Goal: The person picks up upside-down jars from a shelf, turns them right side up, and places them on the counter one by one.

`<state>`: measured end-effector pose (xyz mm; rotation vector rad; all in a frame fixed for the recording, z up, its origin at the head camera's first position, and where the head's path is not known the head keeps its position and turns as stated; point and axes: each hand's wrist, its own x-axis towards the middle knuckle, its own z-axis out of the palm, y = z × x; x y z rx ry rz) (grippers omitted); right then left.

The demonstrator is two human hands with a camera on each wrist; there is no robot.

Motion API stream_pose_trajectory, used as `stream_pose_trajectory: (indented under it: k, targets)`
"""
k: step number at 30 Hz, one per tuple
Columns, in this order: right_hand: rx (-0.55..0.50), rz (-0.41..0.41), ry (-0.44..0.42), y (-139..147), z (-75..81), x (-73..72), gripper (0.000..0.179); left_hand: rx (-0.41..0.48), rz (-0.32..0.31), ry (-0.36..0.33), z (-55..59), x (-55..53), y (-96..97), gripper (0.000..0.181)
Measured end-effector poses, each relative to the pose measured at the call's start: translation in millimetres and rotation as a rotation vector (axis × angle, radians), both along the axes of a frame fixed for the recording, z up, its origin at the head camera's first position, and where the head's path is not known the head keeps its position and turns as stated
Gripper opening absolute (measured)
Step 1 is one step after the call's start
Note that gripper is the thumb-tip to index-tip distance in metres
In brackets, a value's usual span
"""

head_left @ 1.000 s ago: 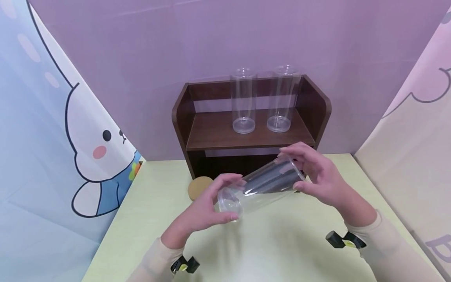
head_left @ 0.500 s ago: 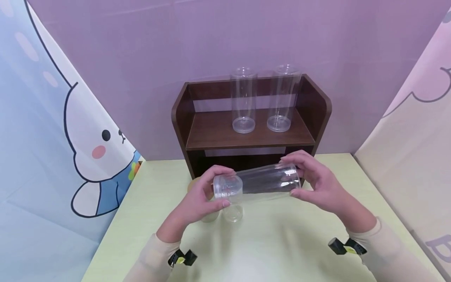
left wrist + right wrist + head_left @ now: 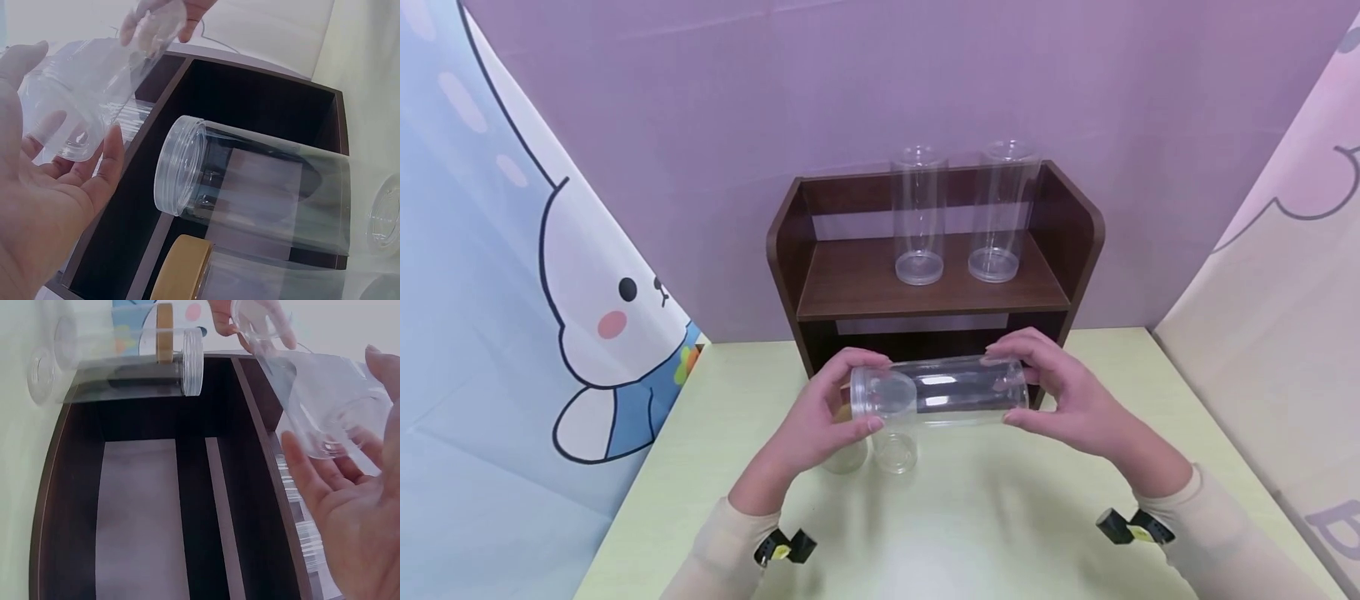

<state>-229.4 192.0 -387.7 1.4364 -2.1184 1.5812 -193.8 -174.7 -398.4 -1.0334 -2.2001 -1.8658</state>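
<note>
A clear plastic jar [image 3: 958, 392] lies level in the air between my two hands. My left hand [image 3: 811, 421] grips its left end, thumb toward me and fingers on the far side. The right hand [image 3: 1067, 396] holds the other end the same way. Just beyond and below it, a clear-lidded jar [image 3: 262, 187] stands on the table, partly seen through the held one. Beside that stands a jar with a gold lid [image 3: 181, 269], mostly hidden behind my left hand in the head view.
A dark brown two-tier shelf [image 3: 850, 279] stands at the back of the pale table [image 3: 737, 392]. Two tall clear jars, one left [image 3: 919, 217] and one right [image 3: 1000, 217], stand upright on its upper board. A purple cloth [image 3: 700, 125] hangs behind.
The held jar has turned from a slant, with its left end low, to level. Its left end rose and its right end came down, with both hands still gripping it.
</note>
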Motion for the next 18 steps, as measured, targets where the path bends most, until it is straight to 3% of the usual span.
stream_pose_trajectory:
  k: [5, 14, 18]
  targets:
    - [0.231, -0.086, 0.003, 1.4, 2.8, 3.5, 0.077, -0.011, 0.019, 0.017, 3.5, -1.5, 0.2, 0.066]
    - [0.423, -0.169, 0.067, -8.3, 16.9, 11.4, 0.067, -0.134, 0.037, 0.06, 8.8, -4.0, 8.9, 0.063]
    - [0.5, -0.171, 0.021, -15.3, 22.1, 13.4, 0.069, -0.186, 0.039, 0.068, 11.7, -3.4, 14.3, 0.063]
